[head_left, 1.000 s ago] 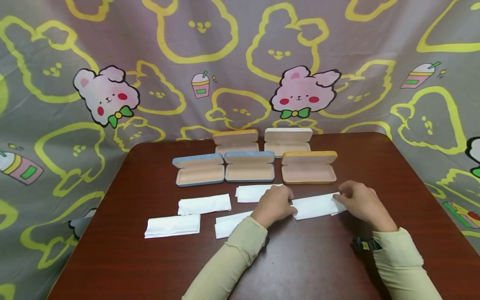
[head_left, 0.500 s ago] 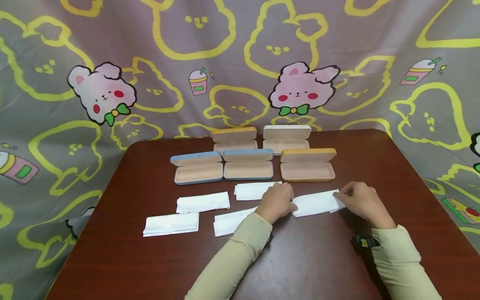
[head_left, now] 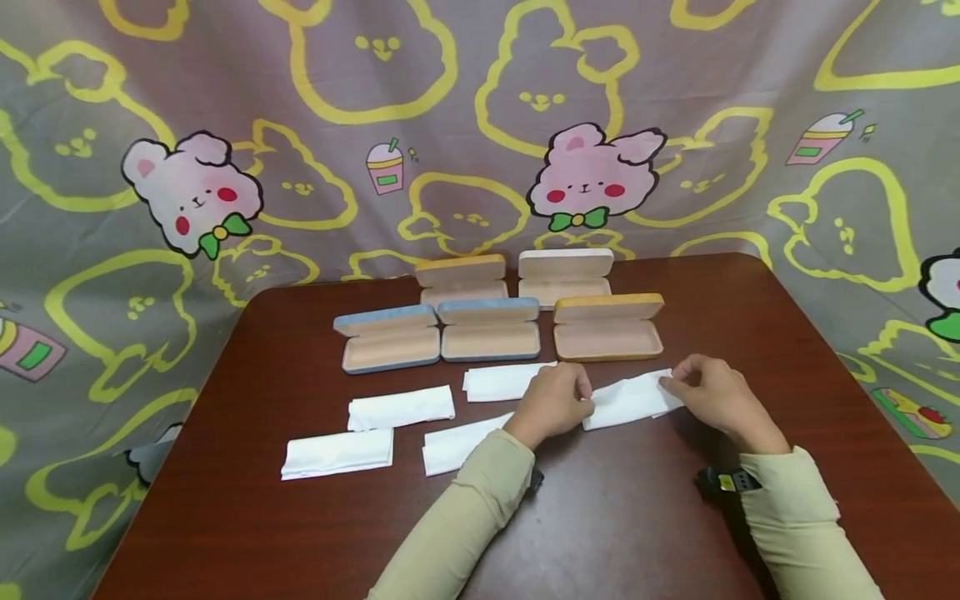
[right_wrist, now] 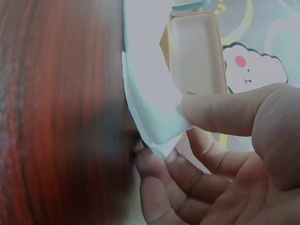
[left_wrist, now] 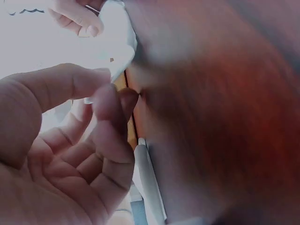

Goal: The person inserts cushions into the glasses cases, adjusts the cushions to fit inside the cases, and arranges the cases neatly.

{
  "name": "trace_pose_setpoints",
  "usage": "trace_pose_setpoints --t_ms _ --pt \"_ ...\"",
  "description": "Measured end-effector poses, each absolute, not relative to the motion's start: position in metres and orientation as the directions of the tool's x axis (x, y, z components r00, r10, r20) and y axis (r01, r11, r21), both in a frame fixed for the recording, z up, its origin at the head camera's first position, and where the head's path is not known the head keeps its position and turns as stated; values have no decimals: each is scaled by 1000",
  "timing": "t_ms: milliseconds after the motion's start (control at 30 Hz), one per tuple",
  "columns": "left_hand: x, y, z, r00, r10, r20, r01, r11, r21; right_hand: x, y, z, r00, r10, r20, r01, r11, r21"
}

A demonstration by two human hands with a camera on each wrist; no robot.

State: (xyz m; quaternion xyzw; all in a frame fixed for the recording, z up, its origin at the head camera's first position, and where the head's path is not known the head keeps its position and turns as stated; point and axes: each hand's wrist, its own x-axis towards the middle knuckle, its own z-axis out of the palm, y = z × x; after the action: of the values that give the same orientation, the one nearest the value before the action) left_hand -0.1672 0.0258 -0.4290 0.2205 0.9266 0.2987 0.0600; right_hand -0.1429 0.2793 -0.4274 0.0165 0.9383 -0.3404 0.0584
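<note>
A folded white cloth (head_left: 627,400) stretches between my two hands in the head view. My left hand (head_left: 551,403) pinches its left end between thumb and fingers; in the left wrist view the thumb (left_wrist: 89,80) meets the fingertips at the cloth's edge. At the other end my right hand (head_left: 723,402) pinches a corner. From the right wrist, the cloth (right_wrist: 152,89) curves up off the tabletop, with the thumb (right_wrist: 220,112) on top and fingers below. Just beyond it stands an open orange-yellow glasses case (head_left: 609,340).
Two open blue glasses cases (head_left: 392,348) (head_left: 491,340) stand left of the orange-yellow one. Behind are another yellow case (head_left: 462,292) and a white case (head_left: 566,289). Several more folded cloths (head_left: 401,408) lie in front, one partly under my left forearm. A patterned curtain (head_left: 465,108) hangs behind the table.
The cloth between my hands has risen a little and shifted slightly toward the cases, its top edge now bending. Both hands have kept their pinch. The head view has turned slightly.
</note>
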Motion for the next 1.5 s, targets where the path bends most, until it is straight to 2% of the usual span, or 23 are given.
trace_pose_setpoints --t_ms 233,400,667,867,967,1100,1233,1500 --pt "-170 21 -432 -919 394 -33 245 632 735 -140 278 -426 -996 -13 -83 50 702 -710" --pt "-173 18 -429 -931 357 -81 149 572 807 -138 279 -423 -998 -18 -60 36 616 -787" --pt "-179 10 -422 -940 323 -113 90 553 828 -142 276 -416 -1000 4 -28 27 472 -881" --pt "-185 4 -418 -941 303 -153 6 465 885 -145 274 -415 -1000 12 -11 15 424 -906" --pt "-190 2 -417 -944 288 -161 -37 392 919 -150 273 -414 -1000 0 -11 10 412 -911" --pt "-199 1 -414 -939 279 -200 -139 223 965 -159 273 -412 -1000 1 -29 26 411 -911" --pt "-210 2 -415 -932 262 -251 -237 87 968 -170 269 -412 -998 22 -52 56 365 -929" --pt "-223 8 -415 -956 141 -259 -249 89 965 -189 261 -416 -994 63 -85 99 264 -959"
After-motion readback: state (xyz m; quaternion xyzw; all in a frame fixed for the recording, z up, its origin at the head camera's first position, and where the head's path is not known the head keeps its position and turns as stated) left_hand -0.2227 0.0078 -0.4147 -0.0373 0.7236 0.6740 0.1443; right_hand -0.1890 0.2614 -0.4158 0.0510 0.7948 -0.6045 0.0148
